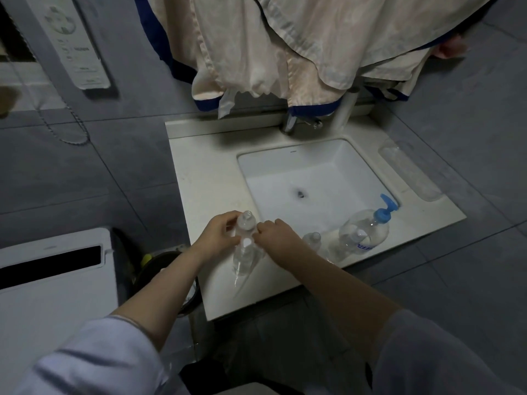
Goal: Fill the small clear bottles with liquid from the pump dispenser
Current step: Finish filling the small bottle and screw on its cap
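The small clear bottle (pixel 245 222) I am working on is up off the counter, at the near left corner of the sink basin (pixel 313 178), its open neck pointing up and away from me. My left hand (pixel 216 238) has its fingers curled round the bottle's side, gripping it. My right hand (pixel 278 238) comes in from the other side with its fingertips pinched together at a small white cap (pixel 247 242) just below that bottle (whether the cap belongs to the held bottle or to the one under it, I cannot tell). Under my hands a second clear bottle (pixel 243 260) lies on the white countertop (pixel 205 178), blurred, with thin clear plastic trailing from it toward the counter's near edge.

Just to the right of my right wrist another small clear bottle (pixel 313 239) stands on the counter's front strip. Beside it stands the pump dispenser (pixel 363 230), a big round clear bottle with a blue pump head, its spout pointing away over the basin, and a white label low on its side.

Behind the basin is a chrome tap (pixel 296 125), and pale cloth with dark blue trim (pixel 285 52) hangs over the back of the counter. A long clear tray (pixel 410 169) lies along the counter's right edge. To the left, a white bin (pixel 54 269) stands on the grey tiled floor.
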